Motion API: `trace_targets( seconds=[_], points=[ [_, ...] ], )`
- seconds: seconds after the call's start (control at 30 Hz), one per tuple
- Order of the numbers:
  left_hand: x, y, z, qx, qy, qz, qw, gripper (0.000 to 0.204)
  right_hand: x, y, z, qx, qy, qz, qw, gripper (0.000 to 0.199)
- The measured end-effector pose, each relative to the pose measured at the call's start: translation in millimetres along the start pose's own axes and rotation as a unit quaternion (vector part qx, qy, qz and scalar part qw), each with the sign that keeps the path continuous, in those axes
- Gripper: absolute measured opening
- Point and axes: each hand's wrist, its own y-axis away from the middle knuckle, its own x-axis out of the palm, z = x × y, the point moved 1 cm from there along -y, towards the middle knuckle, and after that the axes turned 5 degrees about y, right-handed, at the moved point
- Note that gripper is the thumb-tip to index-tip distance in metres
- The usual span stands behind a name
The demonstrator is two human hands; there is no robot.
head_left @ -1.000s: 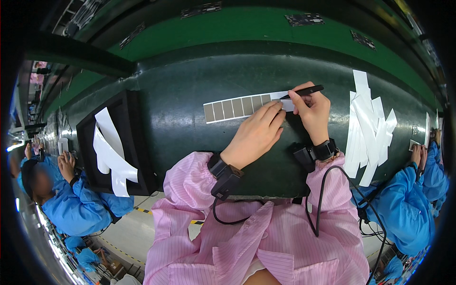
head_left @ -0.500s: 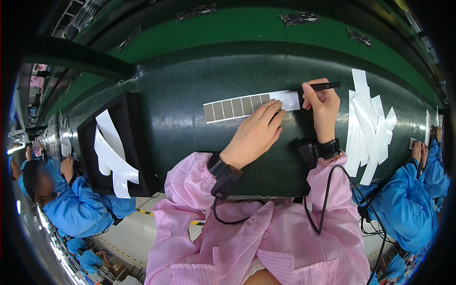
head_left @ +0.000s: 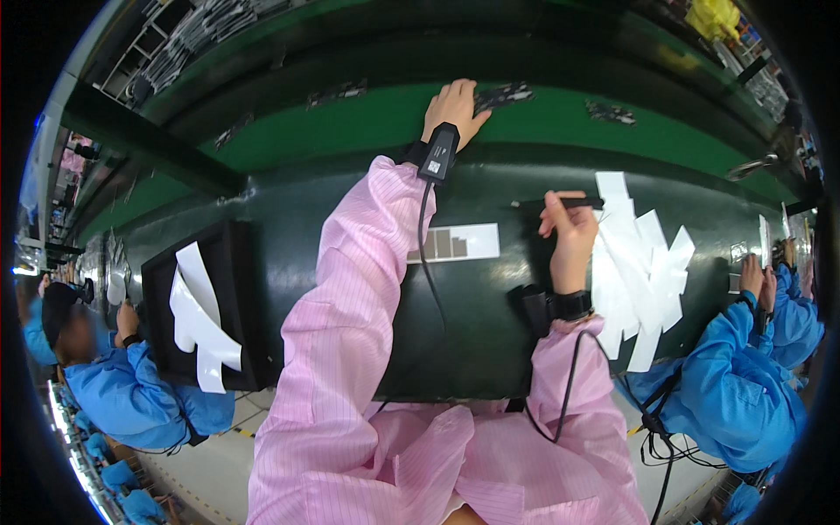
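Observation:
My left hand (head_left: 453, 114) reaches far forward over the green belt, fingers stretched out and thumb apart. A dark circuit board (head_left: 505, 94) lies right beside its thumb; whether they touch I cannot tell. In my right hand (head_left: 570, 236) is a slim black pen-like tool (head_left: 577, 202), pinched between thumb and fingers, its thin tip pointing left. Whether it is tweezers is unclear. Between my arms, a white sticker strip (head_left: 477, 242) with grey rectangles rests on the dark green table (head_left: 472, 332). My left sleeve and a black cable cover part of the strip.
Loose white strips (head_left: 643, 262) are piled on the right. A black tray (head_left: 249, 306) with glossy white strips stands left. More boards, one on the left (head_left: 337, 94) and one on the right (head_left: 610, 112), lie on the green belt (head_left: 394, 114). Blue-clad people sit on both sides.
My left hand has left the sticker strip and stretched forward to the belt beside a board. My right hand, still holding the black tool, has moved away from the strip. The view has shifted.

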Motion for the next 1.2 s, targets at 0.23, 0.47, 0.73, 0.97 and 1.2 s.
trace_targets(
  seconds=[0.23,0.47,0.73,0.97,1.2],
  points=[
    [-7,-19,3,-0.008,0.030,0.077,0.997,0.048,-4,1,7,-0.007,-0.012,-0.014,1.000,0.011],
    [-94,50,-59,-0.021,0.173,0.087,0.981,0.049,-13,-2,23,-0.036,-0.042,-0.028,0.998,0.011],
    [-99,127,-89,-0.022,0.184,0.140,0.973,0.056,5,10,16,-0.018,-0.033,0.037,0.999,0.010],
    [-123,155,-96,0.010,0.100,0.149,0.984,0.049,17,8,-1,0.018,-0.010,0.070,0.997,0.012],
    [-122,168,-108,0.006,0.093,0.145,0.985,0.056,39,-14,-5,0.045,0.025,0.119,0.992,0.016]
  ],
)
